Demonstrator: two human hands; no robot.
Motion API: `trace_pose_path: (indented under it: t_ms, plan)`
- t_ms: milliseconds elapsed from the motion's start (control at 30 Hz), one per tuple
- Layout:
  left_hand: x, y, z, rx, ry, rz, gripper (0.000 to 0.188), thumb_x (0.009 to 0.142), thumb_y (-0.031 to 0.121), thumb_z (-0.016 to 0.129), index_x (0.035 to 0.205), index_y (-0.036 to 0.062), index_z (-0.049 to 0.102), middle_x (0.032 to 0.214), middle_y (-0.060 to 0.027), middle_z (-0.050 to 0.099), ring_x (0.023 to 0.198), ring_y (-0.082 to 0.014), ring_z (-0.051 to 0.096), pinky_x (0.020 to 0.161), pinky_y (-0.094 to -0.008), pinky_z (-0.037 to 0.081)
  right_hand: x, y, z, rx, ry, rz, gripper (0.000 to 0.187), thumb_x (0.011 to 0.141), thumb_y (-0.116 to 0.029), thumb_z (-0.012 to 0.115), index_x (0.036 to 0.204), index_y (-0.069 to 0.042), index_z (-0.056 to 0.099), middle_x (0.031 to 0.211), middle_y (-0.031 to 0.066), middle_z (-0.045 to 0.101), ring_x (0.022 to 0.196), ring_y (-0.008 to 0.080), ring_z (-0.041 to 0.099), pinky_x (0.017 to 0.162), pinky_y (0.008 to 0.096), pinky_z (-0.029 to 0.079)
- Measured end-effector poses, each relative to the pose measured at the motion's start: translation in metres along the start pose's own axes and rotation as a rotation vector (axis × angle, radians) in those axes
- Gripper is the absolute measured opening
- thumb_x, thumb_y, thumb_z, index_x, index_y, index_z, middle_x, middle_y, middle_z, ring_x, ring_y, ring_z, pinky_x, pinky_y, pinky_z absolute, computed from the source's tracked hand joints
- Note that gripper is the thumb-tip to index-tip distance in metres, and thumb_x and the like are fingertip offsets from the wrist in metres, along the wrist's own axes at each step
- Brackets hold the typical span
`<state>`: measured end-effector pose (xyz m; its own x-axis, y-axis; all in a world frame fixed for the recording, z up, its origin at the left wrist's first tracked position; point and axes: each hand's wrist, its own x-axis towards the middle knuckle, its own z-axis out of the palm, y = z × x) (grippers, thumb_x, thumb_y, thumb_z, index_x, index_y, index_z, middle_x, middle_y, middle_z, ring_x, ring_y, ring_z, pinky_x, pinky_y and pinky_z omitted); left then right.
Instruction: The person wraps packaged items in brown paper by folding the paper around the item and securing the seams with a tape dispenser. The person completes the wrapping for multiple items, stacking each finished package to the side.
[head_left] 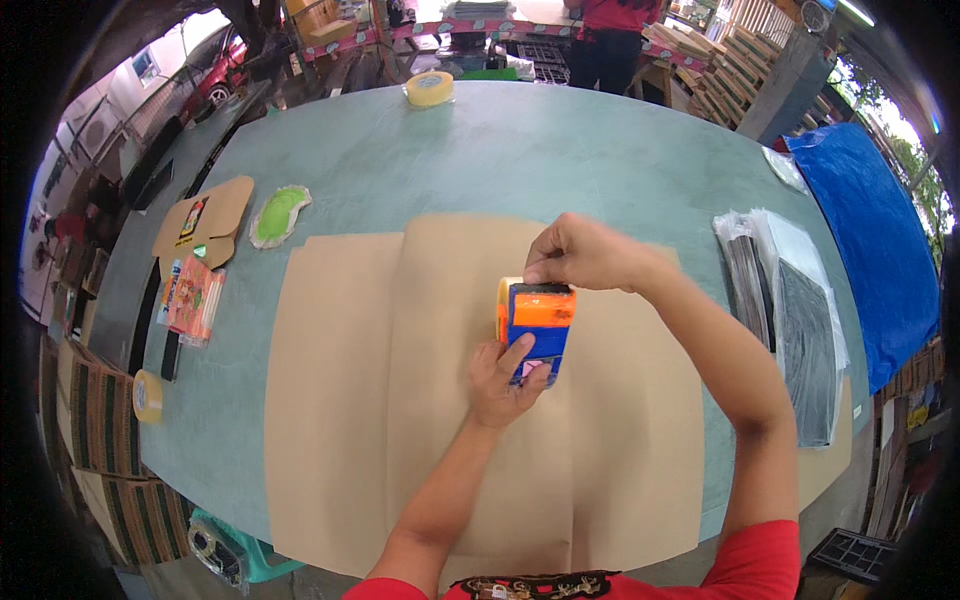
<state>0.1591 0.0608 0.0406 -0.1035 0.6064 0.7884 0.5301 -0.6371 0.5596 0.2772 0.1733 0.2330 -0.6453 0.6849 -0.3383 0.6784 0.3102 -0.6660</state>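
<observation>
My left hand [508, 382] grips an orange and blue tape dispenser [541, 318] from its lower end, fingers wrapped round its side. A yellowish tape roll [504, 294] shows along the dispenser's left edge. At the dispenser's top edge my right hand [568, 252] is closed in a pinch, touching it; what lies between those fingertips is too small to see. Both hands are above large brown cardboard sheets [330, 400], which overlap with creases running lengthwise.
On the green table [350, 150] are tape rolls [430, 89], a green patch-like piece [279, 216], a cardboard cutout [204, 222] and coloured packets [193, 300]. Plastic-wrapped dark panels [790, 320] lie at the right, beside a blue tarp [865, 245]. Beyond the table stands a person [605, 45].
</observation>
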Motion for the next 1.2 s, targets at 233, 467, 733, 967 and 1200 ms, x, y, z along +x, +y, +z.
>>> trace_pose_path:
  t_ms: [233, 467, 733, 967, 1200]
  plan:
    - [0.021, 0.020, -0.005, -0.053, -0.093, -0.207, 0.054, 0.074, 0.017, 0.065, 0.122, 0.0071, 0.044, 0.084, -0.0133, 0.060, 0.071, -0.0256, 0.059, 0.062, -0.0341, 0.046, 0.057, 0.051, 0.016, 0.409, 0.208, 0.173, 0.015, 0.083, -0.011, 0.051, 0.078, -0.001, 0.061, 0.067, 0.0019, 0.055, 0.060, 0.0106, 0.045, 0.055, 0.0261, 0.040]
    - [0.051, 0.059, -0.036, -0.216, -0.289, -0.682, 0.053, 0.080, 0.021, 0.059, 0.126, 0.0051, 0.038, 0.094, -0.0151, 0.061, 0.083, -0.0194, 0.061, 0.073, -0.0307, 0.048, 0.120, 0.093, 0.001, 0.050, 0.606, 0.189, 0.012, 0.073, -0.010, 0.056, 0.077, 0.001, 0.061, 0.074, 0.0126, 0.059, 0.067, 0.0250, 0.055, 0.059, 0.0352, 0.046]
    - [0.046, 0.055, -0.044, -0.683, -0.468, -0.999, 0.056, 0.084, 0.028, 0.053, 0.129, 0.0035, 0.031, 0.098, -0.0134, 0.060, 0.087, -0.0193, 0.059, 0.079, -0.0303, 0.044, 0.160, 0.137, 0.052, -0.909, 0.878, 0.104, 0.014, 0.071, -0.013, 0.053, 0.082, -0.004, 0.056, 0.088, 0.0107, 0.053, 0.085, 0.0265, 0.051, 0.069, 0.0366, 0.042]
    - [0.038, 0.044, -0.037, -0.827, -0.433, -1.125, 0.059, 0.085, 0.030, 0.051, 0.130, 0.0006, 0.028, 0.102, -0.0120, 0.057, 0.091, -0.0145, 0.056, 0.081, -0.0265, 0.042, 0.158, 0.160, 0.095, -1.066, 0.775, 0.013, 0.015, 0.073, -0.018, 0.051, 0.081, -0.007, 0.056, 0.084, 0.0071, 0.052, 0.083, 0.0220, 0.049, 0.069, 0.0347, 0.040]
    - [0.038, 0.047, -0.032, -0.862, -0.401, -1.149, 0.060, 0.085, 0.032, 0.051, 0.129, -0.0013, 0.029, 0.101, -0.0113, 0.057, 0.088, -0.0137, 0.056, 0.079, -0.0269, 0.043, 0.139, 0.143, 0.082, -0.974, 0.864, 0.069, 0.056, 0.079, -0.041, 0.053, 0.123, -0.007, 0.042, 0.129, 0.0191, 0.035, 0.123, 0.0333, 0.028, 0.097, 0.0514, 0.024]
